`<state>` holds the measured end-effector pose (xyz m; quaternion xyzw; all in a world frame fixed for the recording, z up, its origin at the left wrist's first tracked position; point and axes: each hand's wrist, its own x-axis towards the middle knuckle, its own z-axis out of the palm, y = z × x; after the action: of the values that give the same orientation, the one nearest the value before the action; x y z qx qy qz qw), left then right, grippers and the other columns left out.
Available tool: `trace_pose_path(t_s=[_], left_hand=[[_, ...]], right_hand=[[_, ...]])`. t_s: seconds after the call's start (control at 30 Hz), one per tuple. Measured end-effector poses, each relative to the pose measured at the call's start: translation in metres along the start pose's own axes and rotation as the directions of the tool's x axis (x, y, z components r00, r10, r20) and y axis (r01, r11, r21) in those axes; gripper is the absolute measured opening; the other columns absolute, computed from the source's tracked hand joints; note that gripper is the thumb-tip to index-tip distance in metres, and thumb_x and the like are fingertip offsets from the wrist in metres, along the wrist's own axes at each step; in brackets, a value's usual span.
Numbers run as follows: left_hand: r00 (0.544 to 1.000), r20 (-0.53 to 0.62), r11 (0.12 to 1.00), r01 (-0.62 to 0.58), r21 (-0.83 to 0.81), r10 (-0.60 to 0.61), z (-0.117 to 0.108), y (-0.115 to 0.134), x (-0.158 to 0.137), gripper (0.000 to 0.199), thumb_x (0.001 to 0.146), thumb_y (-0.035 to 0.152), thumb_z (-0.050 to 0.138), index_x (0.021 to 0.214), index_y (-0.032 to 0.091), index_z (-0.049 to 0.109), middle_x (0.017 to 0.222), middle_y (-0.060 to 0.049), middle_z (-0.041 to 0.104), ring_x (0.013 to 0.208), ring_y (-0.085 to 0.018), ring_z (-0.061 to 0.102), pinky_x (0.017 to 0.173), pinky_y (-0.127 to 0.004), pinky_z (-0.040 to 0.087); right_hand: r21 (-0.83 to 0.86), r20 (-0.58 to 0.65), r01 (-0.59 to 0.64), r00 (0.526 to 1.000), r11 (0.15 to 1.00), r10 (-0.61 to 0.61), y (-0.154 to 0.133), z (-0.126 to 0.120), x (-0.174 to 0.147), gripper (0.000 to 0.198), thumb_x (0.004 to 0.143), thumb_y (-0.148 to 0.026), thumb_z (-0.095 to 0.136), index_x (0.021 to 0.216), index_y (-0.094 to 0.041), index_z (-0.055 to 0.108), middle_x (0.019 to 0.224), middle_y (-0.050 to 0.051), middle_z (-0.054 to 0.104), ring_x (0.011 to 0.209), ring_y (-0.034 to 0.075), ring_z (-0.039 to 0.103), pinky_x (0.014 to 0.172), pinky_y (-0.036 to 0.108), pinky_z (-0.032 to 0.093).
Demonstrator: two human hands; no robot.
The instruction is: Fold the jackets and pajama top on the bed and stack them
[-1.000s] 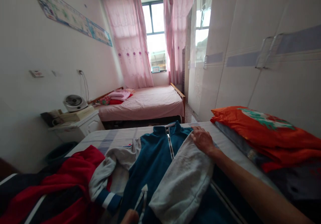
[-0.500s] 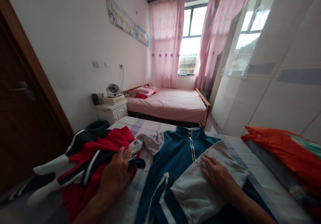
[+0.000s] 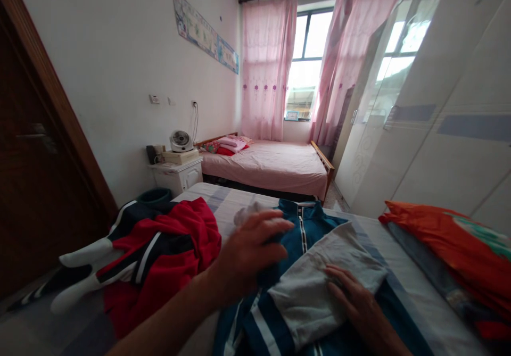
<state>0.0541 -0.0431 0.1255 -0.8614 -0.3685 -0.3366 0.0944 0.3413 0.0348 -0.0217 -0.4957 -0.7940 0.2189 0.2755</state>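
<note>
A teal zip jacket (image 3: 288, 245) with light grey sleeves lies spread on the bed in front of me. Its right-hand sleeve (image 3: 315, 287) is folded across the front, and my right hand (image 3: 353, 297) rests flat on it with the fingers stretched out. My left hand (image 3: 253, 247), smeared by motion, is over the jacket's left side with its fingers curled round the other sleeve. Part of that grey sleeve (image 3: 248, 212) shows behind the hand; its cuff is mostly hidden. A red and navy garment (image 3: 171, 255) with white stripes lies to the left of the jacket.
Orange clothing (image 3: 451, 244) is piled on jeans at the right. Beyond the near bed (image 3: 223, 199) are a pink-covered bed (image 3: 271, 164), a white nightstand (image 3: 179, 175) with a fan (image 3: 181, 140), and a green bin (image 3: 154, 196). A white wardrobe (image 3: 419, 159) stands right.
My left hand has moved right, away from beside the red garment, bringing the jacket's left sleeve over the front. My right hand has stayed on the folded sleeve, shifting only slightly.
</note>
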Motion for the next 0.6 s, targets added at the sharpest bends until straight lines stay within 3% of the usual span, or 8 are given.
trace_pose_path(t_s=[0.07, 0.17, 0.23, 0.33, 0.43, 0.53, 0.6], left_hand=[[0.969, 0.189, 0.985, -0.146, -0.086, 0.161, 0.02, 0.025, 0.006, 0.03, 0.089, 0.014, 0.037, 0.103, 0.021, 0.063, 0.138, -0.002, 0.046, 0.134, -0.018, 0.029, 0.109, -0.032, 0.026], [0.929, 0.322, 0.968, -0.11, -0.227, 0.181, 0.052, 0.044, -0.001, 0.039, 0.087, 0.011, 0.039, 0.12, 0.025, 0.055, 0.142, -0.002, 0.041, 0.131, -0.018, 0.035, 0.107, -0.028, 0.029], [0.936, 0.342, 0.96, 0.013, -0.28, 0.087, 0.068, 0.04, -0.01, 0.043, 0.084, 0.01, 0.042, 0.123, 0.026, 0.054, 0.138, -0.004, 0.046, 0.122, -0.02, 0.046, 0.102, -0.03, 0.036], [0.941, 0.278, 0.929, 0.265, -0.258, -0.192, 0.082, 0.014, -0.025, 0.038, 0.083, 0.01, 0.041, 0.113, 0.025, 0.059, 0.122, -0.004, 0.058, 0.108, -0.019, 0.056, 0.094, -0.029, 0.043], [0.891, 0.194, 0.886, 0.441, -0.146, -0.411, 0.087, -0.023, -0.035, 0.032, 0.082, 0.009, 0.043, 0.103, 0.022, 0.063, 0.11, -0.004, 0.061, 0.101, -0.017, 0.058, 0.091, -0.028, 0.044], [0.851, 0.18, 0.864, 0.503, -0.006, -0.494, 0.091, -0.053, -0.042, 0.03, 0.079, 0.008, 0.047, 0.1, 0.021, 0.063, 0.113, -0.005, 0.059, 0.104, -0.018, 0.055, 0.093, -0.03, 0.043], [0.832, 0.19, 0.851, 0.522, 0.051, -0.522, 0.094, -0.066, -0.043, 0.027, 0.079, 0.007, 0.047, 0.097, 0.019, 0.064, 0.111, -0.006, 0.059, 0.104, -0.018, 0.054, 0.093, -0.03, 0.042]], right_hand=[[0.069, -0.034, -0.021, 0.999, 0.997, 0.023, -0.003, -0.006, -0.001, 0.04, 0.086, -0.044, 0.038, 0.112, -0.025, 0.06, 0.124, 0.006, 0.058, 0.117, 0.022, 0.052, 0.103, 0.036, 0.038], [0.111, -0.032, -0.063, 0.997, 0.992, 0.067, -0.011, -0.017, -0.004, 0.039, 0.086, -0.048, 0.037, 0.107, -0.026, 0.062, 0.113, 0.005, 0.064, 0.106, 0.022, 0.058, 0.094, 0.035, 0.045], [0.113, 0.049, -0.083, 0.996, 0.99, 0.078, -0.019, -0.024, -0.006, 0.04, 0.088, -0.049, 0.033, 0.099, -0.026, 0.063, 0.1, 0.004, 0.068, 0.094, 0.022, 0.062, 0.086, 0.033, 0.048], [0.052, 0.217, -0.086, 0.973, 0.995, 0.073, -0.033, -0.032, -0.012, 0.044, 0.09, -0.051, 0.027, 0.086, -0.025, 0.063, 0.08, 0.002, 0.069, 0.075, 0.019, 0.063, 0.073, 0.03, 0.049], [-0.112, 0.195, -0.072, 0.976, 0.991, 0.094, -0.044, -0.037, -0.024, 0.039, 0.082, -0.057, 0.042, 0.102, -0.028, 0.059, 0.092, 0.004, 0.069, 0.078, 0.022, 0.064, 0.072, 0.031, 0.049], [-0.288, 0.156, 0.113, 0.985, 0.951, -0.07, -0.049, -0.032, -0.041, 0.049, 0.07, -0.057, 0.059, 0.111, -0.031, 0.054, 0.109, 0.008, 0.065, 0.088, 0.026, 0.064, 0.073, 0.033, 0.05], [-0.358, 0.244, 0.335, 0.935, 0.871, -0.259, -0.045, -0.022, -0.052, 0.034, 0.073, -0.048, 0.061, 0.103, -0.034, 0.055, 0.102, 0.004, 0.067, 0.082, 0.024, 0.065, 0.064, 0.03, 0.049]])
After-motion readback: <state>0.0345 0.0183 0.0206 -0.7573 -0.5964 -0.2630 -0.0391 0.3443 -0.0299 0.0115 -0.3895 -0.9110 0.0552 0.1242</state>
